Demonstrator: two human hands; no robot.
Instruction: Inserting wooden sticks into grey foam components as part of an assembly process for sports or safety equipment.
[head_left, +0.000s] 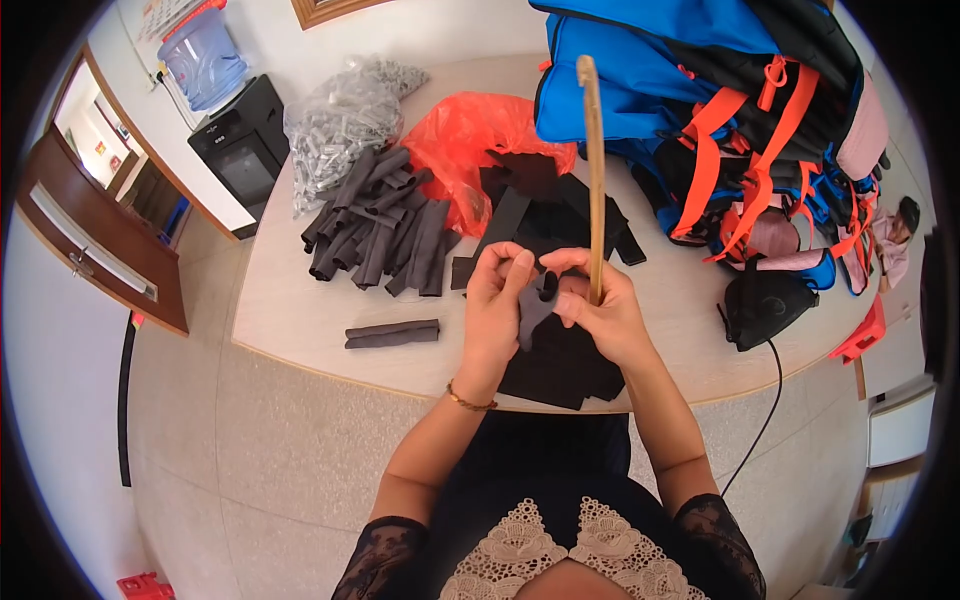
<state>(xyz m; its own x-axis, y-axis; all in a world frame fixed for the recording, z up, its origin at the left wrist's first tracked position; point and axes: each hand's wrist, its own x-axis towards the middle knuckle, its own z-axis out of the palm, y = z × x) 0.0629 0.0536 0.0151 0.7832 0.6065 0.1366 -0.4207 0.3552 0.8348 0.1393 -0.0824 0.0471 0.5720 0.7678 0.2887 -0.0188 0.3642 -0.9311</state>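
Close in front of me, both hands pinch a small dark grey fabric tube (534, 316), its open end facing up. My left hand (494, 305) has thumb and fingers closed on its left side. Between the thumb and fingers of my right hand (607, 312) is the tube's right side. That hand also holds a long wooden stick (597, 170), which stands up and away from me with a notched tip at the far end. Beneath my hands lie flat black fabric pieces (565, 370). A single rolled grey tube (392, 334) rests left of them.
A heap of grey fabric tubes (375, 225) lies at the left, before a clear bag of small pieces (340, 130). An orange plastic bag (470, 130) is behind. Blue-and-black bags with orange straps (720, 120) fill the right; a black pouch (765, 305) sits nearer, by a cable.
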